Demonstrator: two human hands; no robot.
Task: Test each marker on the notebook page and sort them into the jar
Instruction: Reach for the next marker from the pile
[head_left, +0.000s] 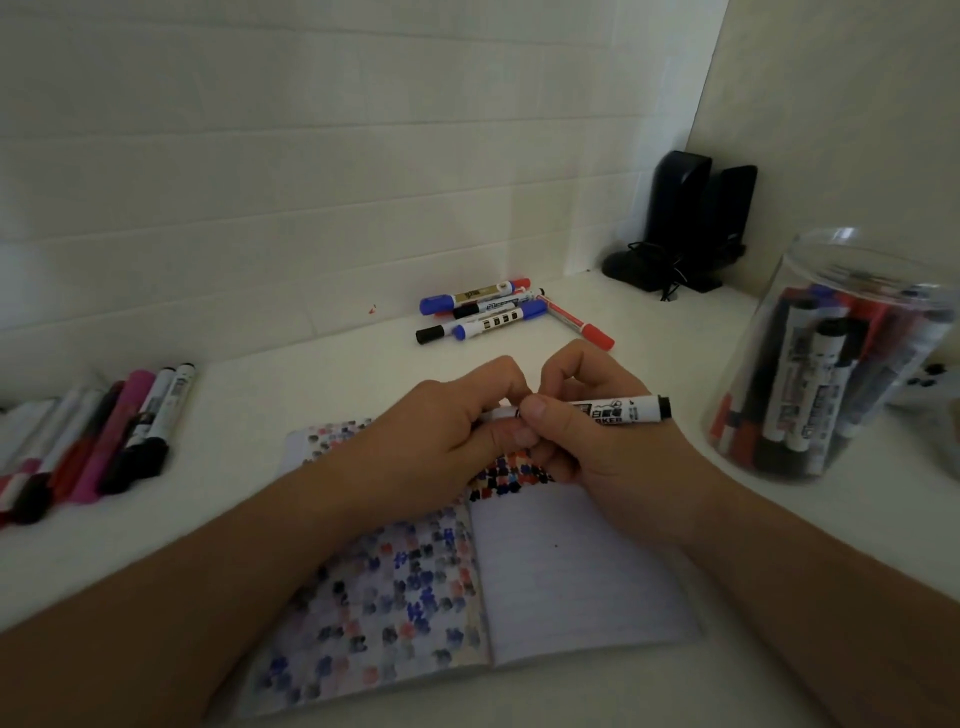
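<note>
**Marker held crosswise over notebook, both hands on it**

I read the marker (613, 410) as light, stiff, smooth plastic, probably a bit slippery; best held mid-barrel. It lies level above the notebook (571, 571), long axis left to right, black end pointing right toward the jar (831, 364). My right hand (587, 436) pinches the barrel, thumb on top. My left hand (457, 426) curls round the marker's left end; cap or tip there is hidden. Loose markers (493, 312) lie further back on the tabletop (311, 374), another row (104, 431) far left.
</note>
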